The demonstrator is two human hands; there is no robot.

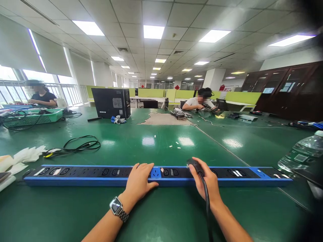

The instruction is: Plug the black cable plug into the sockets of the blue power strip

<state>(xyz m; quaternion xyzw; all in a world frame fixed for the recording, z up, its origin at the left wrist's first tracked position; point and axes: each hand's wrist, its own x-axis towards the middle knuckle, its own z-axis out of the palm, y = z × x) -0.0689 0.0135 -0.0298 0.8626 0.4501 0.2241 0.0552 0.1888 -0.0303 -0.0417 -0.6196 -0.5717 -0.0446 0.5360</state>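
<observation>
Right hand [207, 181] hides part of strip [176, 182]; cable [207, 205] cut off by bottom edge.

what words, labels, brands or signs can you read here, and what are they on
No text is legible:
power strip: stickers too small
bottle label: too blurred
computer case label: too small
red sign at back: too blurred
</observation>
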